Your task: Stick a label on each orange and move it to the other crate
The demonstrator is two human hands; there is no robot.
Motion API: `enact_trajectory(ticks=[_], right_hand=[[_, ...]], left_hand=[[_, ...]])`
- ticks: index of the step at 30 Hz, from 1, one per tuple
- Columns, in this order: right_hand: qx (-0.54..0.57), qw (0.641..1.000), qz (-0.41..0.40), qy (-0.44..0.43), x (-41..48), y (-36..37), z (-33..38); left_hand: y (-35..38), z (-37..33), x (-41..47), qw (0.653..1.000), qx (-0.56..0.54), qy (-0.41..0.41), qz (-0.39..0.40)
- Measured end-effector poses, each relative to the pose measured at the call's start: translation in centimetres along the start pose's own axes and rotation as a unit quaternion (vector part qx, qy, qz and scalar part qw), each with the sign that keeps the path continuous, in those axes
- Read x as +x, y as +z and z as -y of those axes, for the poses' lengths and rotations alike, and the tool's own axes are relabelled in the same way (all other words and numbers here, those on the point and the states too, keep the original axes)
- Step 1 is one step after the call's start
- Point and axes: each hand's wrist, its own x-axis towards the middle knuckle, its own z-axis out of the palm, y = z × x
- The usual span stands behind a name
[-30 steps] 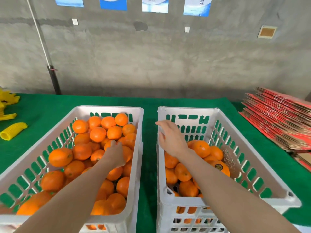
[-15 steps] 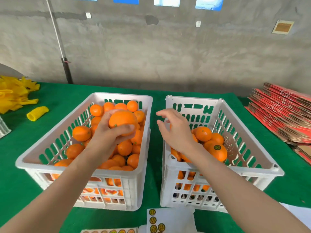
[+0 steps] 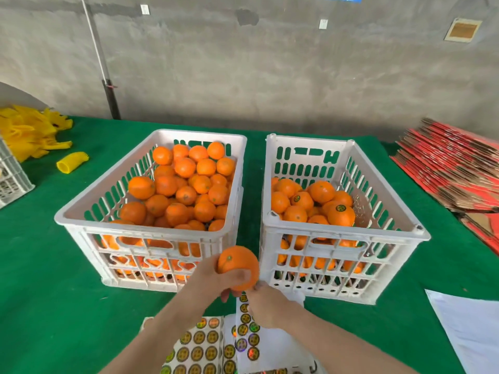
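Left hand: the left hand (image 3: 213, 279) is gripping one orange (image 3: 239, 265) in curled fingers, low in the centre of the frame, in front of the gap between the two crates.
Right hand: the right hand (image 3: 266, 306) is reaching down just below the held orange, over the label sheets (image 3: 199, 346). Its fingertips are hidden, so I cannot tell whether it is pinching a label.
Label sheets: they are lying on the green table cover (image 3: 54, 292) at bottom centre, showing rows of round stickers.
Left crate: the left crate (image 3: 151, 228) is holding a full heap of oranges.
Right crate: the right crate (image 3: 340, 231) is holding fewer oranges, two of them showing round dark labels.
Surroundings: yellow foam nets (image 3: 29, 130) are lying at upper left and red flat cartons (image 3: 453, 168) are lying stacked at the right edge.
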Motion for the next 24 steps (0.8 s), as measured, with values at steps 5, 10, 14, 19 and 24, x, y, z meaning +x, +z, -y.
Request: enact_trajectory(ticks=[5, 10, 14, 19, 24], right_hand=[[-0.035, 0.999, 0.002, 0.039, 1.1, 0.5, 0.9], [0.026, 0.998, -0.001, 0.065, 1.5, 0.9, 0.3], [-0.001, 0.998, 0.018, 0.052, 1.7, 1.2, 0.6], [-0.062, 0.995, 0.033, 0.072, 2.3, 1.5, 0.3], [-0.057, 0.995, 0.015, 0.078, 2.6, 1.1, 0.3]], left_hand=[[0.1, 4.9, 0.8, 0.987, -0.111, -0.114, -0.013], [0.1, 8.1, 2.7, 0.966, -0.193, -0.167, -0.025], [0.4, 8.2, 3.9, 0.953, -0.241, -0.184, -0.022], [0.2, 8.1, 4.6, 0.947, -0.262, -0.185, -0.021], [-0.5, 8.5, 5.2, 0.949, -0.262, -0.175, -0.023]])
